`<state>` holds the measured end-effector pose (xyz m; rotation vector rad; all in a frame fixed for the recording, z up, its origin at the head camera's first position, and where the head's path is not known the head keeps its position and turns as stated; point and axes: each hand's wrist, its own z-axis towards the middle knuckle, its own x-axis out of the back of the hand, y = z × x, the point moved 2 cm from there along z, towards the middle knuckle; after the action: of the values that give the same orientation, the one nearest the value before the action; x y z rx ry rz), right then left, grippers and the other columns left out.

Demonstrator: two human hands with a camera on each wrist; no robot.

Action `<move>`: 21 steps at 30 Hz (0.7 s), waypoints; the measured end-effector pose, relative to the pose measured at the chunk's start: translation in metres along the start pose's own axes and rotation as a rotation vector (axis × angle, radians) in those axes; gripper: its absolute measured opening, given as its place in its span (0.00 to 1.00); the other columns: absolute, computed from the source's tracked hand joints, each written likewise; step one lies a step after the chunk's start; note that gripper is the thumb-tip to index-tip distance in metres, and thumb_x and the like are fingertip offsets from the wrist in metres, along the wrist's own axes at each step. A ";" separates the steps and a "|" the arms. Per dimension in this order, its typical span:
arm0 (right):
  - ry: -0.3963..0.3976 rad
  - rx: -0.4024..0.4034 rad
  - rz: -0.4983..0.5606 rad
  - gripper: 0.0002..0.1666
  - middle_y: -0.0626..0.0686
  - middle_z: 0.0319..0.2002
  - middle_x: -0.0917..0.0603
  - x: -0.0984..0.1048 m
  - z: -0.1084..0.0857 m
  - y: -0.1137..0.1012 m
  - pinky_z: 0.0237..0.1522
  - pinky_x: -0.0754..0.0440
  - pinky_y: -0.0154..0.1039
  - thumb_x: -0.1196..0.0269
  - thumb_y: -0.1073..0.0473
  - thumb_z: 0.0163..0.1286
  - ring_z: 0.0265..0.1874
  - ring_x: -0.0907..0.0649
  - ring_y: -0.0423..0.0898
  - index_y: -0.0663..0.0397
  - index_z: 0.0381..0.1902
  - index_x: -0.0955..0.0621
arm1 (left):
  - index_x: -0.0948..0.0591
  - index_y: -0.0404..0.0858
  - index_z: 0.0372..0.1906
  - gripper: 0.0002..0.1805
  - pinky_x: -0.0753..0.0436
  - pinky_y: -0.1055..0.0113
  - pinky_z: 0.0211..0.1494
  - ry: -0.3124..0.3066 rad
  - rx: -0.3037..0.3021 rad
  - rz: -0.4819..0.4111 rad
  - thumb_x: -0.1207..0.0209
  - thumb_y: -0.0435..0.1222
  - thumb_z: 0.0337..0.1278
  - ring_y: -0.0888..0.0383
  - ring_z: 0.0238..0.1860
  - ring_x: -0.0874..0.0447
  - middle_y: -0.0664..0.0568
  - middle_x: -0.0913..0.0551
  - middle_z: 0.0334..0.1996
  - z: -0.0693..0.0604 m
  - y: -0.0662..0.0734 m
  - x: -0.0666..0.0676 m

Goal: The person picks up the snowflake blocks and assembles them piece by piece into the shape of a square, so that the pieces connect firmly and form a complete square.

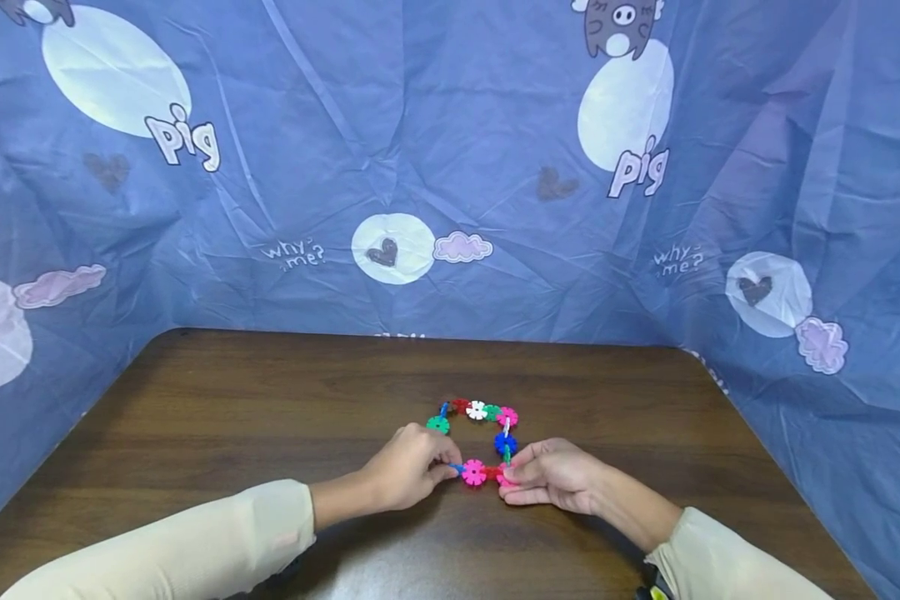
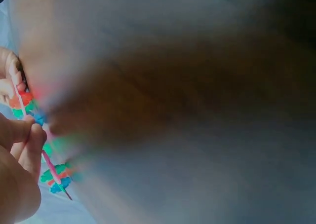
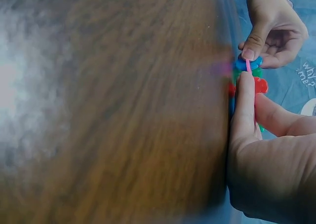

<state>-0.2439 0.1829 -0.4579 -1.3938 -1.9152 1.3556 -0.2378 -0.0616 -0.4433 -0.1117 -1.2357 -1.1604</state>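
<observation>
A chain of snowflake building discs in several colours bends into a near-square loop on the table. Its far side holds a red disc (image 1: 461,406) and a white disc (image 1: 477,410); a dark blue disc (image 1: 506,443) stands in its right side. My left hand (image 1: 408,467) pinches a blue disc (image 1: 456,469) at the near left corner. With thumb and fingers my right hand (image 1: 555,477) grips a pink disc at the near right corner, mostly covered. Between the hands lies another pink disc (image 1: 474,472). Left of the loop, a green disc (image 1: 438,425) sits by my left knuckles; that hand hides whether the loop joins there.
The brown wooden table (image 1: 270,400) stretches out around the loop on every side. A blue printed cloth (image 1: 495,108) hangs behind it and at both sides.
</observation>
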 end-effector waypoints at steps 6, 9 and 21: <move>0.002 0.001 -0.006 0.08 0.57 0.33 0.13 -0.002 0.000 0.000 0.49 0.13 0.46 0.42 0.76 0.71 0.36 0.11 0.48 0.60 0.36 0.23 | 0.12 0.35 0.34 0.03 0.16 0.76 0.38 0.008 -0.031 -0.017 0.29 0.26 0.56 0.67 0.32 0.15 0.51 0.11 0.30 -0.001 -0.004 -0.001; 0.006 0.006 -0.003 0.08 0.58 0.33 0.13 -0.002 0.000 0.000 0.49 0.13 0.46 0.42 0.77 0.71 0.36 0.11 0.48 0.61 0.36 0.23 | 0.12 0.36 0.33 0.04 0.17 0.76 0.38 0.020 -0.042 -0.010 0.29 0.26 0.56 0.67 0.32 0.16 0.52 0.11 0.30 -0.001 -0.005 -0.002; 0.024 0.012 0.006 0.08 0.57 0.32 0.14 -0.003 -0.001 0.001 0.48 0.12 0.46 0.42 0.77 0.71 0.34 0.11 0.48 0.61 0.35 0.23 | 0.12 0.37 0.33 0.05 0.18 0.78 0.38 0.025 -0.071 -0.008 0.29 0.25 0.55 0.67 0.32 0.15 0.54 0.11 0.30 -0.004 -0.003 -0.006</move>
<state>-0.2410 0.1804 -0.4580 -1.4050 -1.8865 1.3445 -0.2368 -0.0614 -0.4510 -0.1450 -1.1748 -1.2093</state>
